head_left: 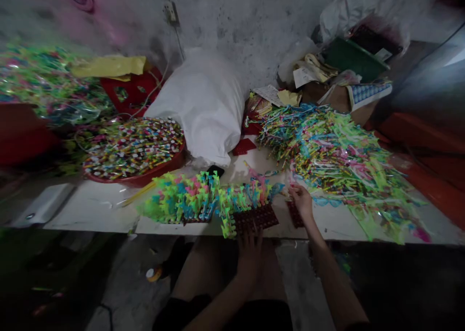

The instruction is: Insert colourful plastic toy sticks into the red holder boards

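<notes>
My left hand [250,248] lies with its fingers stretched out over the front edge of a dark red board with rows of holes [259,217]. Small bright plastic figures [241,197] in green, blue and pink stand along the back and left of that board. My right hand [302,201] is to the right of it, fingers pinched together. Something thin and pinkish shows at its fingertips, too blurred to name. Below this hand is another dark red board [295,214]. To the left, more plastic figures [185,195] stand crowded on a further board.
A large heap of colourful plastic sticks [327,147] covers the table's right side. At left stands a red basin [160,170] full of small sticks with white ends. A white sack [207,103] leans at the wall. A white box [51,202] lies at the left edge.
</notes>
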Available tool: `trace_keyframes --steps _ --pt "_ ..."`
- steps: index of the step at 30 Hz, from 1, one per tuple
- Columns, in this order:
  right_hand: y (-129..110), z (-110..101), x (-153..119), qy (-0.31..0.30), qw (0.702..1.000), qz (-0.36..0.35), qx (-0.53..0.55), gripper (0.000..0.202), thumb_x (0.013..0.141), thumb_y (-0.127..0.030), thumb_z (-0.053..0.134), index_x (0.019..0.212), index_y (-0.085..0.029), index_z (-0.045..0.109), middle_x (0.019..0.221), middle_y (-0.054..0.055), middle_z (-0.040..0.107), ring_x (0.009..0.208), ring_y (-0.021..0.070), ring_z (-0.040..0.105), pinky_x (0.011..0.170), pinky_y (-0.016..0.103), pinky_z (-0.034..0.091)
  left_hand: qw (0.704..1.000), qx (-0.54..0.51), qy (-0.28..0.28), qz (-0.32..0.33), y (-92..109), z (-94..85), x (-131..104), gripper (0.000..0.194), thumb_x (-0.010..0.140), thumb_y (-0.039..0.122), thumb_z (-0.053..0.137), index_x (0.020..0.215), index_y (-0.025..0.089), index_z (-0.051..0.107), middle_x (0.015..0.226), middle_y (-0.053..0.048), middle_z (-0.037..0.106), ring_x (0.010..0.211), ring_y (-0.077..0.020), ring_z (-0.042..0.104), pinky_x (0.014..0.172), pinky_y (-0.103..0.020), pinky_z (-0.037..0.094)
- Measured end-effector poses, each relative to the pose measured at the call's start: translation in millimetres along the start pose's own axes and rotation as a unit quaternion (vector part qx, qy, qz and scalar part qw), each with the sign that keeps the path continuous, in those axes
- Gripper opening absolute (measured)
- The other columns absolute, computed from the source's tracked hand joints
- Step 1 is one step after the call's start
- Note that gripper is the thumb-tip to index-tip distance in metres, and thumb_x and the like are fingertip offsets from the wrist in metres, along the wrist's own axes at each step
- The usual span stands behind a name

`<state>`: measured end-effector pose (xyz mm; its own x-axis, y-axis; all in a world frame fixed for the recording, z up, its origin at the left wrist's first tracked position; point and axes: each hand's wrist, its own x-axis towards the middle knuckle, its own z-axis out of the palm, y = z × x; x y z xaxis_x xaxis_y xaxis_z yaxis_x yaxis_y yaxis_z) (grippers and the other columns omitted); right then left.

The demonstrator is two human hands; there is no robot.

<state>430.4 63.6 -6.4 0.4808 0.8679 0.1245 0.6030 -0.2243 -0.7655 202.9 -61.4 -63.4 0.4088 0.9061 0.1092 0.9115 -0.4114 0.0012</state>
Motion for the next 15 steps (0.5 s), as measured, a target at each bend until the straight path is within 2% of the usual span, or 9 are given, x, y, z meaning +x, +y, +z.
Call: trace_keyframes --steps 2,4,7,9,13,15 --pt "-7.5 -6.8 -17.8 0.028 0.992 0.007 0.124 0.045 0.07 -0.05 0.056 0.098 -0.014 0.055 0.078 0.008 0.069 0.066 0.0194 0.063 0.061 0.031 0.049 1.0 -0.007 -0.011 0.0 0.0 -3.5 1.9 0.057 0.085 0.04 0.051 0.138 0.023 0.037 0.135 -0.017 0.046 0.119 -0.0338 0.046 0.099 -0.058 0.031" --pt "-19.5 -10.6 -39.6 0.037 0.97 0.026 0.239 0.043 0.066 -0.049 0.062 0.095 -0.018 0.051 0.073 0.003 0.067 0.055 0.0162 0.059 0.053 0.029 0.048 1.0 -0.02 -0.02 -0.004 -0.5 -5.9 3.5 0.057 0.085 0.042 0.05 0.137 0.022 0.038 0.134 -0.018 0.048 0.118 -0.0337 0.047 0.098 -0.058 0.033" --pt "-40.8 -8.0 -73.6 0.022 0.95 0.027 0.31 0.038 0.07 -0.048 0.061 0.092 -0.022 0.044 0.074 0.0 0.066 0.052 0.0137 0.056 0.047 0.026 0.046 0.999 -0.026 -0.028 -0.014 -0.8 -6.5 4.1 0.053 0.086 0.038 0.048 0.135 0.017 0.043 0.131 -0.02 0.049 0.12 -0.0336 0.046 0.1 -0.056 0.032" --pt "-53.9 -0.6 -94.0 0.007 0.952 0.004 0.305 0.033 0.074 -0.048 0.058 0.089 -0.022 0.044 0.075 0.0 0.065 0.056 0.0139 0.057 0.049 0.026 0.047 0.999 -0.025 -0.028 -0.014 -0.8 -5.4 3.4 0.051 0.087 0.036 0.047 0.133 0.016 0.045 0.131 -0.021 0.049 0.12 -0.0338 0.046 0.1 -0.055 0.032" --pt "-73.1 22.8 -122.6 0.004 0.98 -0.036 0.197 0.026 0.083 -0.046 0.049 0.082 -0.02 0.053 0.071 0.0 0.063 0.064 0.0148 0.057 0.062 0.027 0.048 0.999 -0.033 -0.01 -0.011 -0.4 -1.7 0.5 0.048 0.088 0.03 0.042 0.134 0.015 0.044 0.132 -0.02 0.049 0.12 -0.0326 0.046 0.099 -0.055 0.035" --pt "-78.7 36.1 -130.0 -0.028 0.983 -0.063 0.168 0.026 0.083 -0.044 0.051 0.083 -0.019 0.059 0.076 0.002 0.065 0.071 0.0163 0.059 0.068 0.029 0.048 0.999 -0.048 0.01 -0.011 -0.1 1.6 -0.9 0.049 0.088 0.024 0.041 0.136 0.016 0.041 0.133 -0.018 0.047 0.123 -0.0324 0.043 0.1 -0.056 0.033"
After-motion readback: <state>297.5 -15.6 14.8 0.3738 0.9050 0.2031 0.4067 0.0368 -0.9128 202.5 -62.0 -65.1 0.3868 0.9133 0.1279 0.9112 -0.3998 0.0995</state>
